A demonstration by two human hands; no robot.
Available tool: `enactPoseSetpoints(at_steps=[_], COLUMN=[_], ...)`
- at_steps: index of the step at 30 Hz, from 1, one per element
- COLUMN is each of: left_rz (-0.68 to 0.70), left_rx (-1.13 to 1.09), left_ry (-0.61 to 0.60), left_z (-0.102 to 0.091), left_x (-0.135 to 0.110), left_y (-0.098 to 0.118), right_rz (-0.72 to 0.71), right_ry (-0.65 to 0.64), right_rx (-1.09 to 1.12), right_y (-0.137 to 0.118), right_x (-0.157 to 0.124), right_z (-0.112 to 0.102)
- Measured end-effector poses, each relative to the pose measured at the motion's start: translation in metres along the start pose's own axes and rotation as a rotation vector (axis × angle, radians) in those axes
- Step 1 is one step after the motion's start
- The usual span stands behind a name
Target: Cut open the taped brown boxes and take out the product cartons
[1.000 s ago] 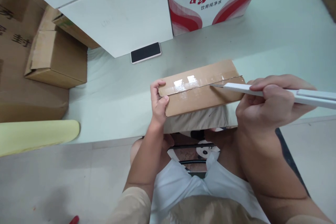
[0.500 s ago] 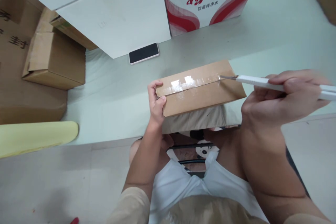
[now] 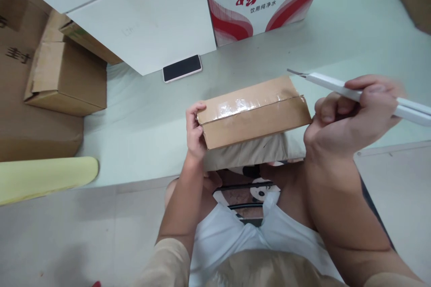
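A brown cardboard box with clear tape along its top seam rests tilted at the table's near edge. My left hand grips its left end, thumb and fingers around the corner. At the right end the seam stands slightly parted, with one flap edge raised. In my right hand is a white utility knife, its thin blade pointing left above the box's far right corner, apart from the cardboard. The heel of that hand is close to the box's right end.
A phone lies beyond the box, beside a large white box. A red-and-white carton stands at the back. Brown cartons and a pale yellow roll-shaped object are at the left. The table cover is pale green.
The knife has lifted off the tape seam, its blade now up and away from the box. The box's near flap has parted along the seam at the right end.
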State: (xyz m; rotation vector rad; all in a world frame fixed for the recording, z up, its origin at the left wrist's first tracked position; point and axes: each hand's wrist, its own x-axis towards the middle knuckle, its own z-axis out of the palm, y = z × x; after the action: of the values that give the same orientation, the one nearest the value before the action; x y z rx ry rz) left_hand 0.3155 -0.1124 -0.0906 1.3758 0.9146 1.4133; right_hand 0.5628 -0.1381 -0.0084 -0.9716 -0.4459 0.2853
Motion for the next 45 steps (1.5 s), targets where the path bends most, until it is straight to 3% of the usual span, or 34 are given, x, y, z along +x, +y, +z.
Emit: enactPoseSetpoints(at_steps=[5,12,17,20,34,40,45], left_rz=[0.014,0.004,-0.001,0.006,0.070,0.090,0.038], left_rx=[0.006,-0.017,-0.040,-0.043,0.018,0.009,-0.022], left_ry=[0.036,0.032,0.023,0.017,0.057,0.057,0.030], left_z=[-0.003,-0.007,-0.008,-0.008,-0.006,-0.004,-0.005], left_x=[0.005,0.015,0.018,0.018,0.017,0.016,0.016], left_y=[-0.001,0.000,0.002,0.002,-0.007,-0.006,-0.005], right_rz=[0.025,-0.176,0.003,0.090,-0.036,-0.282,-0.338], right_ry=[-0.050,-0.164,-0.145,-0.197,-0.364,-0.295,-0.472], right_rx=[-0.021,-0.132,-0.048,-0.087,-0.128,-0.021,0.023], right_y=[-0.005,0.020,0.019,0.017,0.037,0.016,-0.014], right_x=[0.000,0.008,0.010,0.005,-0.005,-0.008,-0.029], right_z=[-0.013,-0.038,-0.032,-0.029,-0.033,-0.026,-0.018])
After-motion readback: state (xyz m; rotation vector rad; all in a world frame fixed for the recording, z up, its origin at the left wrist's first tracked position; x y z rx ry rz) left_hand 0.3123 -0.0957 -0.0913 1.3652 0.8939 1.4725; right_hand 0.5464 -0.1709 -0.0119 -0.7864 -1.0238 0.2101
